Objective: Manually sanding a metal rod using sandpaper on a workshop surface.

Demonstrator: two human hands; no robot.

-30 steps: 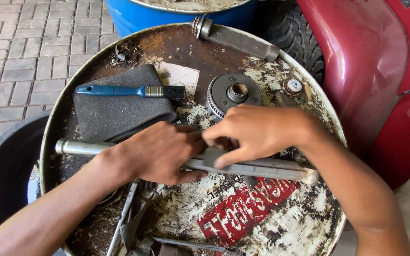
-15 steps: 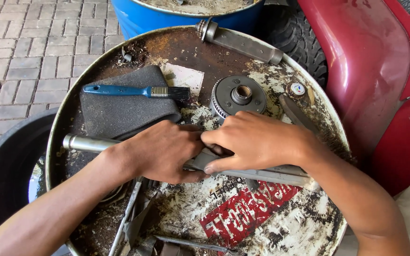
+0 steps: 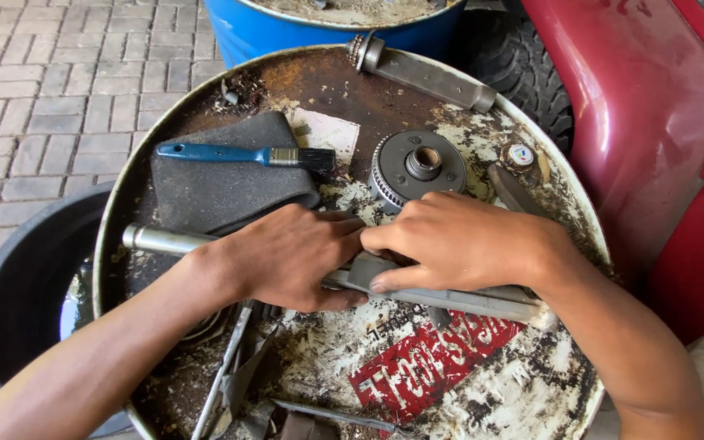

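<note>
The left hand point(image 3: 291, 257) and the right hand point(image 3: 450, 243) meet fingertip to fingertip over a long grey metal rod point(image 3: 466, 299) that lies across the rusty drum lid point(image 3: 319, 81). The left hand is curled down over the rod, thumb tucked under, pinning it. The right hand is closed with its thumb pressed along the rod's upper edge; what its fingertips pinch is hidden, so I cannot tell whether a small part sits between the 2 hands.

Just beyond the right knuckles sits a round toothed gear hub point(image 3: 414, 169). Beyond the left hand lie a dark foam pad point(image 3: 222, 191) and a blue-handled brush point(image 3: 242, 155). A second metal bar point(image 3: 425, 73) rests at the far rim.

To do this well, I judge the left hand should hold the rod flat against the lid so it cannot roll, while the right works with short, controlled finger pressure close to the joint. Loose debris under the rod may make it slip.
</note>
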